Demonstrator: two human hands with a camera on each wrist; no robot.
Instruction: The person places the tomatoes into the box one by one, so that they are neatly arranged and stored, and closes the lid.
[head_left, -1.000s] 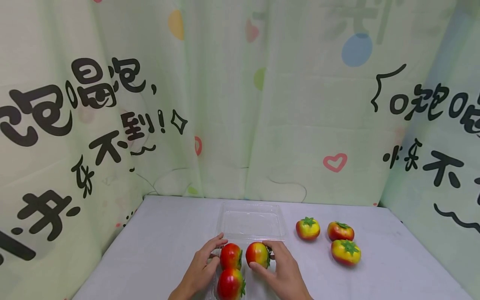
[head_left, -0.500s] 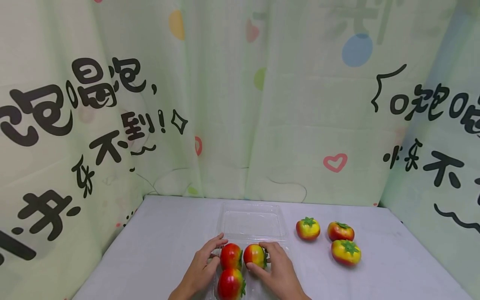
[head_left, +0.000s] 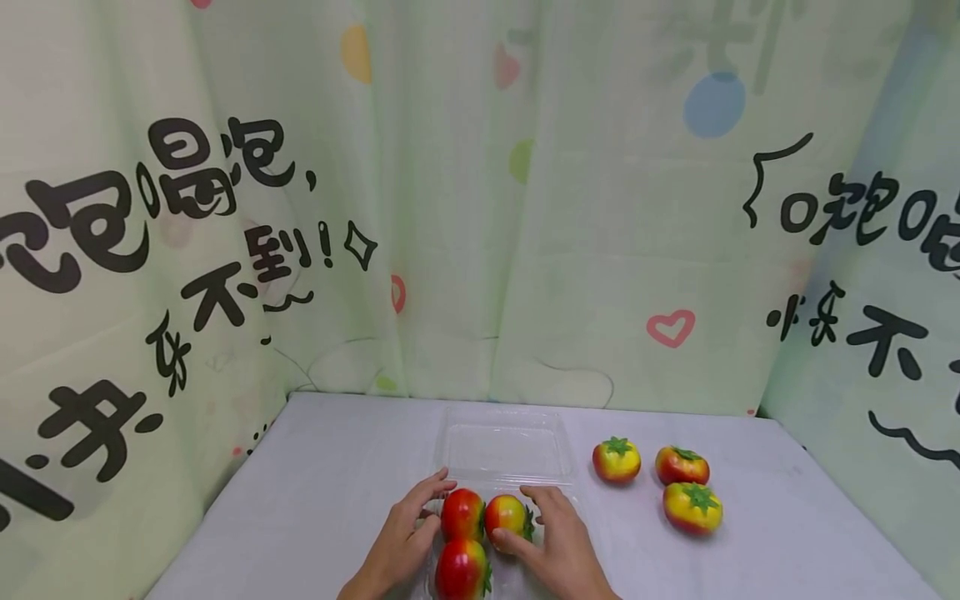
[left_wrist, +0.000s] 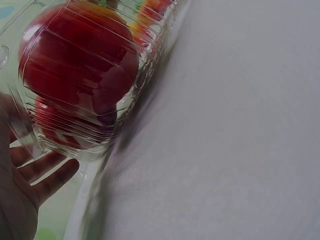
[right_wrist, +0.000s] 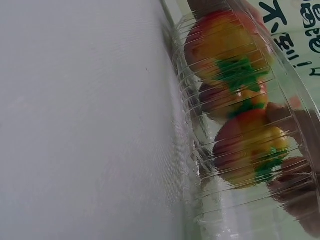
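A glossy red-and-yellow tomato-like fruit (head_left: 504,515) with a green leafy top sits in the clear plastic clamshell box (head_left: 566,493), between the thumb and curved fingers of my right hand (head_left: 555,542). The thumb touches its near side; the fingertips are at its far right. Two more such fruits stand in the box's left part, a rear one (head_left: 462,512) and a nearer, redder one (head_left: 461,568). My left hand (head_left: 405,533) rests at the box's left side, fingers extended and loosely spread. Through the ribbed wall in the left wrist view, a red fruit (left_wrist: 80,55) shows large.
The box's clear lid (head_left: 502,446) lies folded back behind it on the white table (head_left: 337,467). Three loose fruits lie to the right: a yellow-topped one (head_left: 617,460), a redder one (head_left: 681,465) and a nearer one (head_left: 692,507). A printed curtain (head_left: 450,250) encloses the table.
My right hand has moved the fruit a little left and down, close against the rear left fruit. My left hand and the loose fruits have stayed in place.
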